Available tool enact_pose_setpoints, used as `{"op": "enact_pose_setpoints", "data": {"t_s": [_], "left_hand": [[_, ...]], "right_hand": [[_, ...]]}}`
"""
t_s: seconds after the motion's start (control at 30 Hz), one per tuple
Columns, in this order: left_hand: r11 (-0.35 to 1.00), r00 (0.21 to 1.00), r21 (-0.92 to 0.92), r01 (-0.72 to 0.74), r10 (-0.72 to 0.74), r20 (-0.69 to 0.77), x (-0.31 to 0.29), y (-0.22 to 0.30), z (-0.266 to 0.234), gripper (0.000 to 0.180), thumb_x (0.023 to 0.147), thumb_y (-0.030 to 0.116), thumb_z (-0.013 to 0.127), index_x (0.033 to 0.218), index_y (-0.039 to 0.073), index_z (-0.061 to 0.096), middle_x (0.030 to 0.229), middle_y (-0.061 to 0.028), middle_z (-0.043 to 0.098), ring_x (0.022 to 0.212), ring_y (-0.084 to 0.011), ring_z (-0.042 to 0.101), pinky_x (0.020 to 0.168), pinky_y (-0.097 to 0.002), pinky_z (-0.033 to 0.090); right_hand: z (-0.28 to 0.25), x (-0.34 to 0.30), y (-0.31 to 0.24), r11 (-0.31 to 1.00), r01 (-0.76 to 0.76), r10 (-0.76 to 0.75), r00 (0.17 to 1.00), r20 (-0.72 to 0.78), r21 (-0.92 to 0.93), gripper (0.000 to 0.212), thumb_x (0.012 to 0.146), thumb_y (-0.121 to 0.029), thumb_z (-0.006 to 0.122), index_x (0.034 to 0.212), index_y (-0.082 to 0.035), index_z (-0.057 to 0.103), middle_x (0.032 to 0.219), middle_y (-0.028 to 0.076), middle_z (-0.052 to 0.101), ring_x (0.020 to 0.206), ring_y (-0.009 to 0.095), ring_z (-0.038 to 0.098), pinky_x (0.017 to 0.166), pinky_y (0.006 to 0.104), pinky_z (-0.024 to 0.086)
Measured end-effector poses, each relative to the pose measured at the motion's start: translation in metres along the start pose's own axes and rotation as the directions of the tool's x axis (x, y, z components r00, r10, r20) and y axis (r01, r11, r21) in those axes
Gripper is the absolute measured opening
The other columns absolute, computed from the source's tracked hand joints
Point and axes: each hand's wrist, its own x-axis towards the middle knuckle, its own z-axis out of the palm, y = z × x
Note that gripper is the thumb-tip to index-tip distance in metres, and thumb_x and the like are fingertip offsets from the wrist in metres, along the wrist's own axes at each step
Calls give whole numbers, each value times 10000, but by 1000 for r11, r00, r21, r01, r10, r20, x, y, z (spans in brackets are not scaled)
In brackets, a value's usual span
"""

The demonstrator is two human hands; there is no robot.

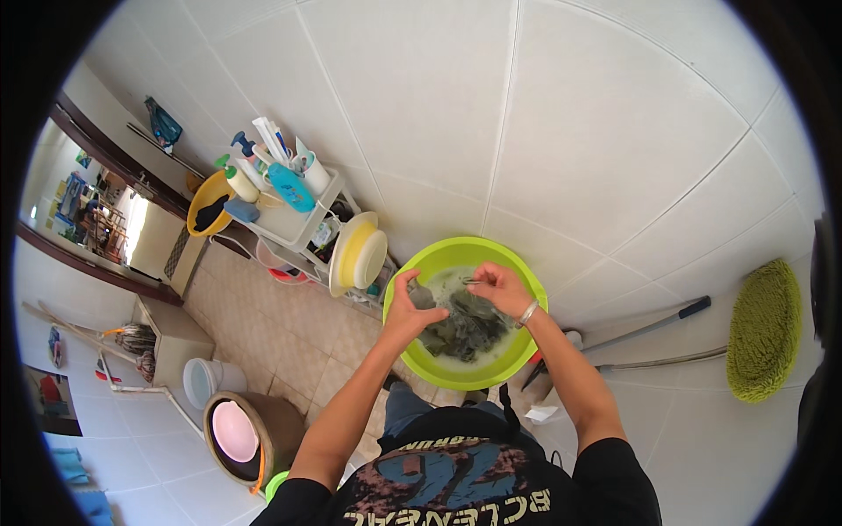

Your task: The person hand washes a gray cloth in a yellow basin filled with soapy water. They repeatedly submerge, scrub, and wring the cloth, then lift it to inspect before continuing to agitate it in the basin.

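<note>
A lime-green basin (409,352) holds cloudy, sudsy water and a soaked dark grey-green cloth (474,326), bunched up and partly under the surface. At the basin's left side my left hand (406,307) curves around a greyish fold of this cloth, thumb and fingers on either side of it. Over the far right part, my right hand (498,287) pinches an edge of the cloth between thumb and fingertips, raised a little above the water. A silvery bracelet (528,313) circles my right wrist. The cloth's exact kind is hard to make out.
Left of the basin stands a shelf rack (303,230) with bottles and a yellow-white folding basin (358,254). A brown vat (279,425) and white bucket (210,382) stand lower left. A green mop head (765,331) leans at the right; tiled wall rises behind.
</note>
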Motion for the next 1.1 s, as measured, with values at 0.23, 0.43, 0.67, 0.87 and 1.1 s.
{"op": "enact_pose_setpoints", "data": {"t_s": [0.23, 0.43, 0.67, 0.87, 1.1], "left_hand": [[972, 962, 76, -221, 204, 183, 26, 12, 22, 509, 730, -6, 759, 1180, 38, 524, 1069, -31, 606, 989, -115, 563, 845, -261, 475], [981, 974, -80, -178, 187, 125, 15, 99, 14, 227, 771, -64, 683, 975, 19, 627, 921, -36, 649, 867, -128, 612, 774, -268, 498], [822, 907, -473, -318, 409, 101, -22, 242, 25, 215, 747, -97, 651, 934, 6, 628, 863, -73, 678, 793, -169, 658, 730, -313, 544], [700, 912, -694, -168, 378, 160, -10, 283, 46, 146, 760, -100, 631, 888, -36, 600, 839, -119, 667, 782, -213, 668, 729, -349, 554], [772, 990, -635, -45, 118, 74, 102, 176, 35, 305, 796, -67, 632, 1089, -61, 546, 979, -159, 647, 846, -249, 654, 760, -376, 553]], "right_hand": [[48, -1, -90, 975, 216, -220, 970, 108, 47, 109, 762, -16, 712, 796, -24, 609, 771, 15, 554, 688, 91, 528, 650, 248, 462], [26, -26, -157, 869, 489, -479, 869, 121, -76, 525, 756, -161, 818, 1212, -85, 570, 1226, 35, 535, 1168, 148, 488, 1012, 320, 392], [16, -27, -140, 927, 328, -374, 844, 385, 182, 1127, 653, -309, 903, 1487, 6, 214, 1438, 88, 408, 1337, 208, 364, 1113, 346, 302], [15, -23, -85, 954, -26, -183, 739, 648, 299, 1105, 618, -259, 926, 1491, -42, 284, 1440, 112, 458, 1310, 195, 422, 1088, 356, 344], [71, -41, 0, 620, -384, -161, 792, 590, 684, 969, 681, -164, 848, 1472, -21, 308, 1385, 143, 519, 1156, 271, 587, 1069, 451, 399]]}}
